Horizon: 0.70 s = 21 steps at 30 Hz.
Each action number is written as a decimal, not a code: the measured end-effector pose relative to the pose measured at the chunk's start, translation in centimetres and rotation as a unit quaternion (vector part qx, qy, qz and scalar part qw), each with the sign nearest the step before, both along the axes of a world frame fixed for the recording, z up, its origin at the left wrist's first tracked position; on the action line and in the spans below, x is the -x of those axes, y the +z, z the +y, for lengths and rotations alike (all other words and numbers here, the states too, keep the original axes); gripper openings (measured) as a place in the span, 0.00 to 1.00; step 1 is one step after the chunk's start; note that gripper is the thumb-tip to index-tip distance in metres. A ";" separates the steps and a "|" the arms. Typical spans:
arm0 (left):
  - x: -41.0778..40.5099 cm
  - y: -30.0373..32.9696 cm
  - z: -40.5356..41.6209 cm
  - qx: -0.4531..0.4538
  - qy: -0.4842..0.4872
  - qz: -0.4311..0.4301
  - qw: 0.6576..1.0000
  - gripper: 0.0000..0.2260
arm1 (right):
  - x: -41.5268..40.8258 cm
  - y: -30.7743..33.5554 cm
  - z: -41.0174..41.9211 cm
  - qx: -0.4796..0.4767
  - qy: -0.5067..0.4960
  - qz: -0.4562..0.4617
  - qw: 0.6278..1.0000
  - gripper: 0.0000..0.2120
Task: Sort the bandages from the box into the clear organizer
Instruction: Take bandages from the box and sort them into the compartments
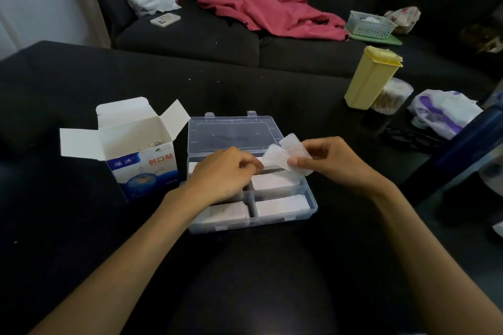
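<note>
The clear organizer [312, 202] lies open on the dark table, its lid [231, 133] folded back. White bandage stacks fill its compartments [281, 205]. My right hand [330, 162] pinches a few white bandages [285, 156] fanned out above the organizer's upper right part. My left hand [224, 171] hovers over the organizer's left side, fingers curled and pinching the left end of those bandages. The bandage box [141, 149], white and blue with its flaps open, stands just left of the organizer.
A yellow lidded container [371, 77] and a jar of cotton swabs [392, 96] stand at the right. A white and purple plastic bag [443, 111] and dark glasses [408, 139] lie nearby. Behind the table is a dark sofa with a red garment [266, 5].
</note>
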<state>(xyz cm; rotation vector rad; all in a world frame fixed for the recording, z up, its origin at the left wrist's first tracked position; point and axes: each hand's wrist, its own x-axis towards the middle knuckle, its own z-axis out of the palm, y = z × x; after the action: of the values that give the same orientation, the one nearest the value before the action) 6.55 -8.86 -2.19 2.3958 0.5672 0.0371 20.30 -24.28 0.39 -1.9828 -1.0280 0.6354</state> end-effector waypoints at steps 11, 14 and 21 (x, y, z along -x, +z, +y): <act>0.1 -0.9 -0.8 -0.114 -0.030 -0.047 0.992 0.11 | -0.4 -0.3 -0.2 0.010 -0.080 -0.029 0.996 0.12; -0.3 -0.8 -1.7 -0.143 -0.032 -0.080 0.986 0.13 | -0.5 -0.3 -0.1 -0.025 -0.147 -0.044 0.988 0.13; -1.0 0.3 -1.6 -0.050 0.034 -0.114 0.992 0.12 | 0.1 2.0 -1.6 0.074 -0.026 0.049 0.996 0.06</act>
<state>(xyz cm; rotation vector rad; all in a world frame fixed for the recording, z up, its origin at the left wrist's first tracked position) 7.51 -10.49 -1.92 2.4252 0.5497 0.3722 20.17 -25.92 2.38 -2.0768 -0.8897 0.7909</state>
